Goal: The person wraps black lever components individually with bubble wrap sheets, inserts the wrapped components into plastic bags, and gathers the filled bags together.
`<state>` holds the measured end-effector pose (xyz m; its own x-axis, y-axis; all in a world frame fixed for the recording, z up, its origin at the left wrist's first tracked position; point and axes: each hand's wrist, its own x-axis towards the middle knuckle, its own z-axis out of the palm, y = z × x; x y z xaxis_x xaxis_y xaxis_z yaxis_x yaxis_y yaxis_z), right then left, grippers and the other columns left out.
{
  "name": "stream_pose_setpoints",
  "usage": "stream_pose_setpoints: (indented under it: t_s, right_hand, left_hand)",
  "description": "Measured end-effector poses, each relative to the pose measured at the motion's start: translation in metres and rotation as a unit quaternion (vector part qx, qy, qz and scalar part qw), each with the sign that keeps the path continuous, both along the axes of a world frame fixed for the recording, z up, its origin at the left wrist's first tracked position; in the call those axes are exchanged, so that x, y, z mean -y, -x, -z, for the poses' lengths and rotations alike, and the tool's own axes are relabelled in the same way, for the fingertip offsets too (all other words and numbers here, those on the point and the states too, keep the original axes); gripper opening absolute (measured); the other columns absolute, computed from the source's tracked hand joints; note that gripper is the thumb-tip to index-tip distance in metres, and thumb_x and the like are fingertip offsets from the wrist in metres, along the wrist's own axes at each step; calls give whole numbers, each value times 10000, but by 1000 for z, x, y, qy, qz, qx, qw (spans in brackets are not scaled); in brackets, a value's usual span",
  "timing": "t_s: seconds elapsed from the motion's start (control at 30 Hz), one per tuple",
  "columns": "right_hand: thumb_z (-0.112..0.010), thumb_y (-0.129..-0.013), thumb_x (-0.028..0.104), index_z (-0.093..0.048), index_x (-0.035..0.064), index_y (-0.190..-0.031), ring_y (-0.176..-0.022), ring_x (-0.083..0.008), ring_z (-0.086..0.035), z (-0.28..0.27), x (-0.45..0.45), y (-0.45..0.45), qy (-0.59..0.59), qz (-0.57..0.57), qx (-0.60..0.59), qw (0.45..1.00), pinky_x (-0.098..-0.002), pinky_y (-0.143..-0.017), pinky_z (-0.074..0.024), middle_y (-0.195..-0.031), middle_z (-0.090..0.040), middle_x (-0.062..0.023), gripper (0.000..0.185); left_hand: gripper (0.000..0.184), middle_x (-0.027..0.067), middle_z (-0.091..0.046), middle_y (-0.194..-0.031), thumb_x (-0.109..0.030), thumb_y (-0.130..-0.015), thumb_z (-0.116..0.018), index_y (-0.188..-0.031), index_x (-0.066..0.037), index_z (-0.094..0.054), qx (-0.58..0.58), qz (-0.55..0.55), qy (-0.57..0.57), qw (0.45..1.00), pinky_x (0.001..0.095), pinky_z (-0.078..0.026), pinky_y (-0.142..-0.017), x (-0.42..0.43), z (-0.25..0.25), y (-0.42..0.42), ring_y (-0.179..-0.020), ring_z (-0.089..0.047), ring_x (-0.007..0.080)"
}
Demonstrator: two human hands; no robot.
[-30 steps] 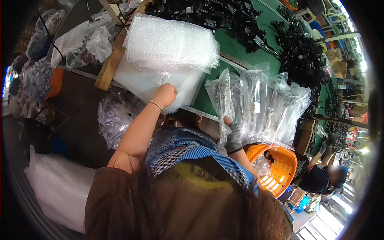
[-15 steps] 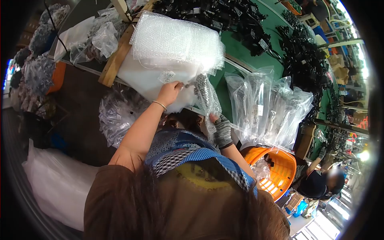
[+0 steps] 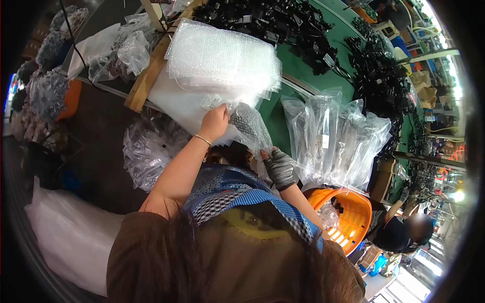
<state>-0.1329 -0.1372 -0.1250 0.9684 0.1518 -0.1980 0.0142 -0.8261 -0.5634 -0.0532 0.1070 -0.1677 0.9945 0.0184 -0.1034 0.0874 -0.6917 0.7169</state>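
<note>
A bubble-wrap bag (image 3: pixel 251 125) is stretched between my two hands in front of my apron. My left hand (image 3: pixel 215 122), bare with a bangle at the wrist, is closed on the bag's upper left edge. My right hand (image 3: pixel 279 169), in a grey fingerless glove, pinches its lower right edge between thumb and fingers. Just beyond lies a stack of bubble-wrap bags (image 3: pixel 222 55), on top of whitish plastic sheets (image 3: pixel 174 96). A small printed label (image 3: pixel 211 101) shows beside my left fingertips. Whether anything is inside the held bag I cannot tell.
Clear plastic bags (image 3: pixel 336 141) with contents stand at the right, above an orange basket (image 3: pixel 353 217). Black cabled parts (image 3: pixel 273 20) cover much of the green table. A wooden bar (image 3: pixel 144 83) edges the left side. Another person (image 3: pixel 399 232) works at far right.
The bubble-wrap bag has gone from narrow and bunched to spread wider between my hands. My left hand has shifted slightly, and my right hand has turned a little.
</note>
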Motion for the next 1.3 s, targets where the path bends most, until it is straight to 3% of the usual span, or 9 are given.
stream_pose_setpoints:
  t_s: [0.3, 0.47, 0.63, 0.7, 0.9, 1.0, 1.07, 1.13, 1.3]
  right_hand:
    - [-502, -875, 299, -609, -21, -969, -560, -173, -614, 10, 11, -15, -689, 242, -521, 443, -316, -403, -475, -701, -633, -75, 350]
    - [-597, -852, 284, -624, 22, -949, -618, -256, -610, -39, 2, -14, -135, 5, -88, 987, -362, -616, -474, -722, -634, -164, 280]
    - [-592, -853, 297, -597, -39, -963, -596, -240, -595, -65, 13, -22, -94, 39, -55, 993, -366, -594, -467, -700, -627, -155, 353]
    - [-612, -845, 288, -570, -23, -1015, -577, -177, -544, -85, 22, -25, -502, 255, -351, 748, -326, -575, -466, -701, -616, -96, 357]
    - [-603, -816, 344, -579, 27, -1010, -764, -370, -605, -118, 15, -31, 89, -123, -43, 987, -422, -641, -489, -815, -618, -241, 373]
    - [-640, -815, 310, -573, 31, -1044, -760, -254, -621, -150, 43, -36, -198, -129, -19, 971, -370, -656, -499, -884, -629, -151, 366]
    - [-655, -832, 235, -554, 51, -1121, -852, -153, -576, -150, 54, -47, -591, 119, -286, 745, -314, -744, -488, -975, -609, -74, 357]
    - [-612, -833, 190, -558, 70, -1107, -882, -225, -594, -114, 46, -49, -328, 41, 10, 944, -350, -776, -475, -997, -594, -111, 303]
    - [-480, -873, 210, -583, 92, -1081, -944, -340, -575, -119, 33, -46, 0, 4, 72, 997, -414, -787, -463, -1107, -554, -185, 260]
  left_hand:
    - [291, 184, -628, -779, -170, -902, -453, -1143, -70, -583, 65, 39, -29, 997, 433, -468, -640, 2, -67, 1, -720, -607, 353]
    - [281, 156, -617, -711, -152, -875, -500, -1137, -118, -597, -42, -7, 226, 973, 411, -471, -602, 9, -112, -6, -643, -593, 316]
    - [324, 104, -571, -638, -90, -823, -546, -1144, -73, -588, 230, 159, 29, 960, 383, -445, -562, 39, -102, 6, -587, -538, 271]
    - [324, 104, -565, -633, -75, -814, -555, -1136, -61, -589, 257, 131, 18, 957, 383, -439, -560, 47, -115, 9, -593, -537, 266]
    - [243, 171, -611, -766, -9, -809, -525, -1037, -38, -604, 257, 179, 132, 940, 423, -451, -625, 95, -133, 14, -683, -574, 342]
    - [225, 194, -633, -883, -45, -870, -482, -1051, -29, -615, 180, 140, 167, 959, 388, -470, -666, 99, -137, 9, -763, -599, 362]
    - [212, 195, -640, -937, -67, -894, -467, -1036, -28, -620, 42, 155, 172, 972, 358, -489, -730, 95, -166, 11, -849, -629, 331]
    - [207, 198, -639, -938, -72, -891, -474, -1033, -21, -616, 98, 177, 206, 957, 358, -490, -721, 103, -164, 20, -846, -629, 337]
    - [194, 182, -643, -917, -43, -863, -497, -1017, -30, -615, 138, 266, 235, 925, 367, -482, -698, 104, -173, 24, -809, -620, 350]
